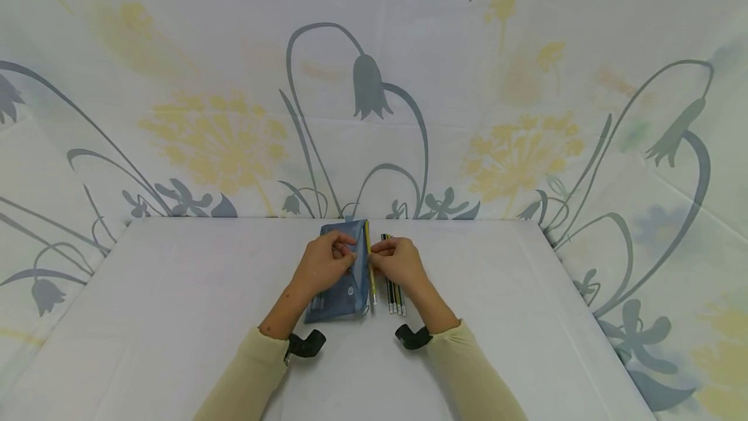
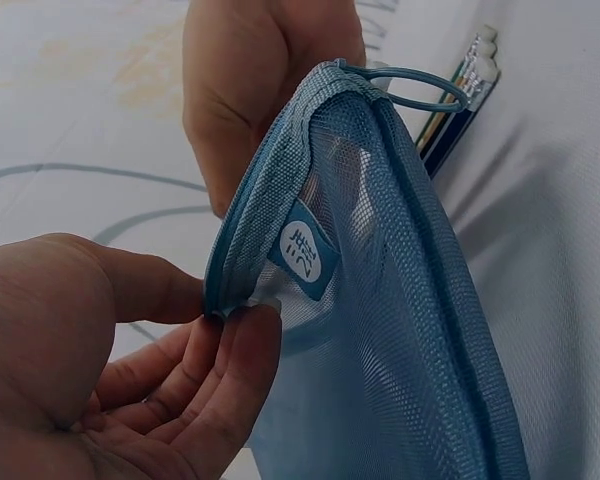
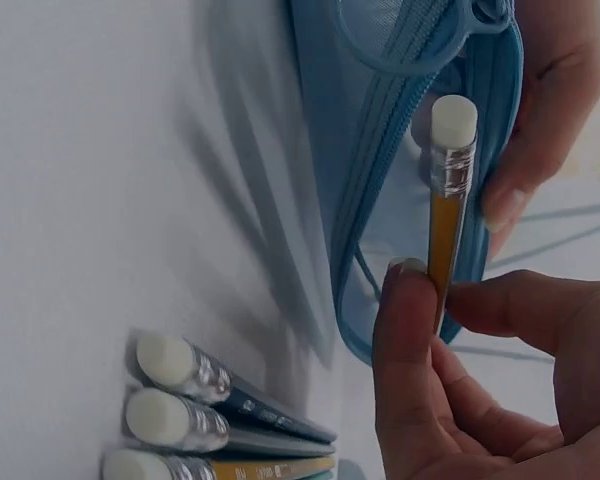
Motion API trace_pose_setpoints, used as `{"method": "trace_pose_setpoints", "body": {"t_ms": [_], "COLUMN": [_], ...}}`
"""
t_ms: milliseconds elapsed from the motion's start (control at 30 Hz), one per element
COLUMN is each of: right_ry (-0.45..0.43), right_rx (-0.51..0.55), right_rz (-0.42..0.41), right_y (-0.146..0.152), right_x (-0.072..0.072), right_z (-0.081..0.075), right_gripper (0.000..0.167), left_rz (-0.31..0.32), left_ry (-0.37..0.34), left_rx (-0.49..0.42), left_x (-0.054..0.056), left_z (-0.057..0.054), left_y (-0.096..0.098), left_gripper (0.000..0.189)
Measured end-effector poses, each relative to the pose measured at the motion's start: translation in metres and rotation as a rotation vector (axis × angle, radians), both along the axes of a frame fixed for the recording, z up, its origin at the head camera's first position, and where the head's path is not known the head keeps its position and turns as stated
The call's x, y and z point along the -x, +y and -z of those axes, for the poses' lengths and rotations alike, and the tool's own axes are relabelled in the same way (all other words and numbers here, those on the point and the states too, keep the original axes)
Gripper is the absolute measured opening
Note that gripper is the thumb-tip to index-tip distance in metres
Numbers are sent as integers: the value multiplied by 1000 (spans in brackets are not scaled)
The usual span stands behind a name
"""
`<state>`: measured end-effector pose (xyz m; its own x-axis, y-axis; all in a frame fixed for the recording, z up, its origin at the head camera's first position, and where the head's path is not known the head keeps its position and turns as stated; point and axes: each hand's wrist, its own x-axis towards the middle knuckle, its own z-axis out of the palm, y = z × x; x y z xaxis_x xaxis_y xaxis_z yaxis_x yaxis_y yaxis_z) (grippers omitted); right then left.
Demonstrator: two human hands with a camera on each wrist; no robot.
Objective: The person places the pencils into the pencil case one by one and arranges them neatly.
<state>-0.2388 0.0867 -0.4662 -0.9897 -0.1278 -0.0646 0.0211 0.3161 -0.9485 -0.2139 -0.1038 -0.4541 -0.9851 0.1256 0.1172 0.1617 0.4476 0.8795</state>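
Note:
A blue mesh zip pencil case (image 1: 336, 301) lies upright in front of me, its zipper undone. My left hand (image 1: 325, 264) pinches the zipped edge between thumb and fingers, holding the mouth apart, as the left wrist view shows near the label (image 2: 302, 252). Between the thumb and fingers of my right hand (image 1: 402, 261) is a yellow pencil (image 3: 443, 230), its white eraser end toward me. This pencil lies along the case's right side in the head view and overlaps the open mouth in the right wrist view; its far end is hidden.
Several pencils (image 1: 397, 305) lie side by side on the white table (image 1: 175, 317), just right of the case, erasers toward me. A loop (image 2: 420, 72) hangs from the case's near end. Behind the table rises a flower-printed cloth (image 1: 386, 148); more cloth hangs at both sides.

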Motion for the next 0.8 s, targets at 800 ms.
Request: {"method": "trace_pose_setpoints", "body": {"t_ms": [800], "right_ry": [68], "right_rx": [76], "right_rz": [-29], "right_y": [-9], "right_x": [-2], "right_z": [8], "right_gripper": [22], "left_rz": [1], "left_ry": [7], "left_rx": [27], "left_x": [-1], "left_z": [-3], "left_y": [0], "left_gripper": [26]}}
